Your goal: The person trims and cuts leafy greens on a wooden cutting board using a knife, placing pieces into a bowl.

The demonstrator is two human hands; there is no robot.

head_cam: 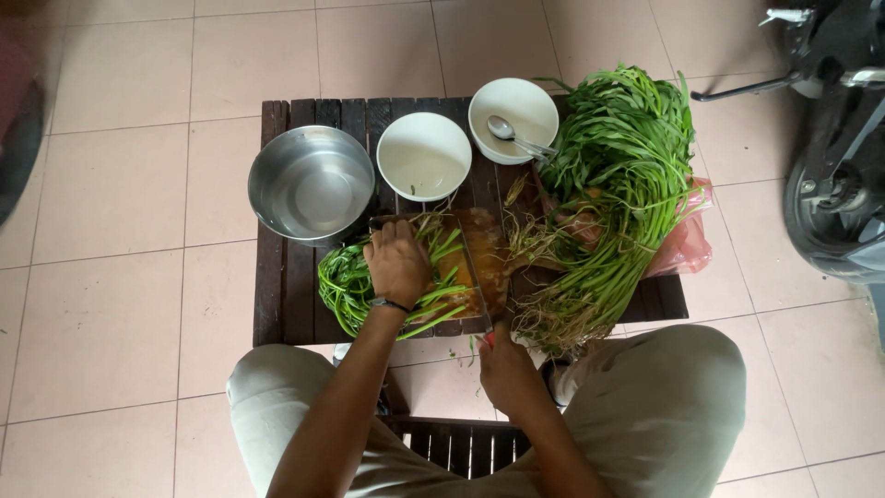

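Observation:
My left hand [398,261] presses flat on a bunch of green leafy stems [352,288] lying across an orange-brown cutting board [484,247]. My right hand [502,364] grips the handle of a knife [476,277], whose blade runs lengthwise over the board just right of the stems. A dark band sits on my left wrist. Everything rests on a low dark slatted wooden table [281,286].
A steel bowl [311,184] and two white bowls [424,155] stand at the table's back; the right white bowl [513,120] holds a spoon. A large heap of greens with roots [613,184] lies on a pink plastic bag [687,244]. A scooter wheel [830,221] is at right.

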